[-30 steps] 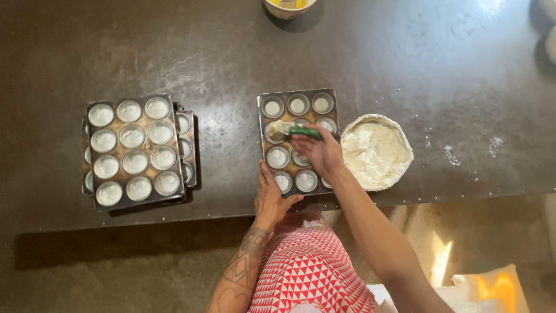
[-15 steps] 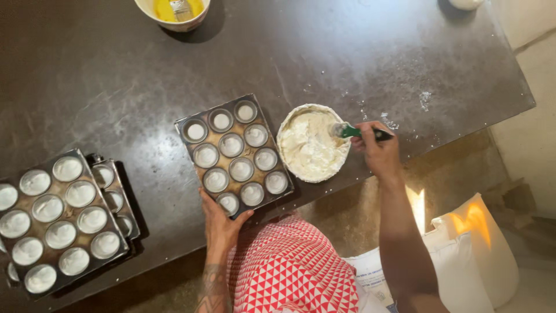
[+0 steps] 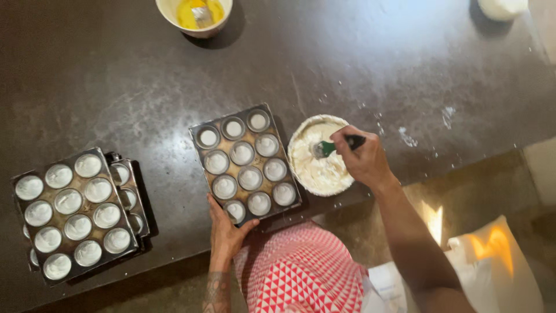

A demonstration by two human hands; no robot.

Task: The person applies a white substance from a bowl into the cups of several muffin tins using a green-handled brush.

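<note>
Since the earlier view, right hand (image 3: 365, 159) has drawn the green-handled brush (image 3: 330, 148) from the bowl's far rim to over the white mixture; fingers stay curled tight around the handle. Bowl of white batter (image 3: 320, 156) sits on the dark countertop (image 3: 116, 75), touching the right edge of the twelve-cup muffin tin (image 3: 246, 163). Left hand (image 3: 225, 232) grips the tin's near corner, thumb on its rim. Stacked filled tins (image 3: 72, 211) lie well apart at left; a bowl of yellow liquid (image 3: 195, 14) stands at the far edge.
</note>
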